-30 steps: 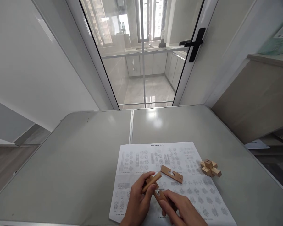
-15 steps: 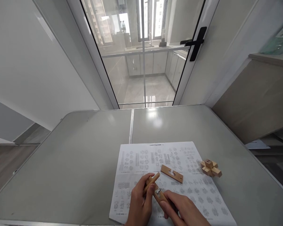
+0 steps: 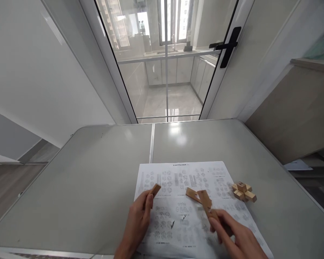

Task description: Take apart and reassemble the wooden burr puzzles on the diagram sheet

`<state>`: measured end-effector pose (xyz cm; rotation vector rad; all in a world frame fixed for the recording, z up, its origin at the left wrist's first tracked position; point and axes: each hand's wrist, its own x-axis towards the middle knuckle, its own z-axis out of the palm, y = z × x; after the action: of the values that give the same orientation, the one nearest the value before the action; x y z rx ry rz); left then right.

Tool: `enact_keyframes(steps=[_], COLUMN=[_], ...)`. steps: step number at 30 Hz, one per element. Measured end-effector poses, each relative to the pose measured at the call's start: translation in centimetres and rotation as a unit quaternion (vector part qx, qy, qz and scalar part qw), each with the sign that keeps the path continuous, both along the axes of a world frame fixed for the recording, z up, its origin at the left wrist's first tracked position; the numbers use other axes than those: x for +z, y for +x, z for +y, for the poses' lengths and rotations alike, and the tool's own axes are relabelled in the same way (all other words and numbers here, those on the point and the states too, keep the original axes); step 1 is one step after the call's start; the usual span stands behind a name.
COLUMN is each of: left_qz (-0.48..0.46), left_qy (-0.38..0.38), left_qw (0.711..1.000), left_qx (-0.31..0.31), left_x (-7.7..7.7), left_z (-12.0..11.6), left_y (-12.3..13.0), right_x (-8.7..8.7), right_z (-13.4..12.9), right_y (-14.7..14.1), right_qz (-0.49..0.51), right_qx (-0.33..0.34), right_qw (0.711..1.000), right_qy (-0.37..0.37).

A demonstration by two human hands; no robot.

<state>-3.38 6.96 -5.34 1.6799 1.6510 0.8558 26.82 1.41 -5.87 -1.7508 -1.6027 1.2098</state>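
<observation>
A flat wooden piece (image 3: 156,188) pokes up from my left hand (image 3: 139,214), whose fingers are closed round it over the left part of the printed sheet (image 3: 167,208). My right hand (image 3: 228,226) grips another wooden piece (image 3: 204,199), with a darker part beneath it partly hidden by the fingers. Behind that held piece, a notched wooden piece (image 3: 192,194) lies on the paper, partly covered from view. An assembled wooden cross-shaped puzzle (image 3: 243,191) sits at the sheet's right edge.
The grey table (image 3: 97,180) has a metal seam (image 3: 152,144) running toward its far edge. Beyond stands a glass door with a black handle (image 3: 229,46). At the right is a wooden shelf unit (image 3: 294,108).
My hands have moved apart, left hand to the left and right hand to the right. The wooden pieces that were together between them are now separated, some in each hand.
</observation>
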Motion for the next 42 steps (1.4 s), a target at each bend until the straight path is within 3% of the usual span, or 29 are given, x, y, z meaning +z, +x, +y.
enact_keyframes(steps=[4,8,19,24,29,37,42], left_qz=[0.036,0.066,0.164,0.194,0.183,0.171,0.179], left_qy=[-0.038,-0.037,0.041,0.068,0.088,0.14,0.176], left_qw=[0.996,0.985,0.945,0.936,0.934,0.926,0.937], left_qx=[-0.066,-0.153,-0.281,-0.285,-0.294,-0.307,-0.243], left_x=[-0.4,-0.5,-1.3,-1.9,-2.5,-1.9,-2.2], left_z=[-0.8,-1.2,-0.5,0.3,1.5,3.1,3.7], left_y=[1.5,2.8,4.1,4.4,4.6,4.3,4.1], right_x=[-1.3,-2.4,-2.6,-3.2,-3.7,-3.9,-4.4], right_z=[1.6,2.5,3.3,3.3,3.0,2.8,2.5], right_y=[2.2,2.1,-1.8,-1.1,-1.0,-2.0,-2.6], right_qz=[-0.058,-0.056,0.033,-0.021,-0.029,-0.095,-0.13], right_qx=[-0.083,-0.101,-0.006,-0.056,-0.059,-0.074,-0.076], right_qw=[0.992,0.987,0.996,0.994,0.995,0.986,0.976], right_qy=[0.074,0.11,0.08,0.087,0.073,0.111,0.156])
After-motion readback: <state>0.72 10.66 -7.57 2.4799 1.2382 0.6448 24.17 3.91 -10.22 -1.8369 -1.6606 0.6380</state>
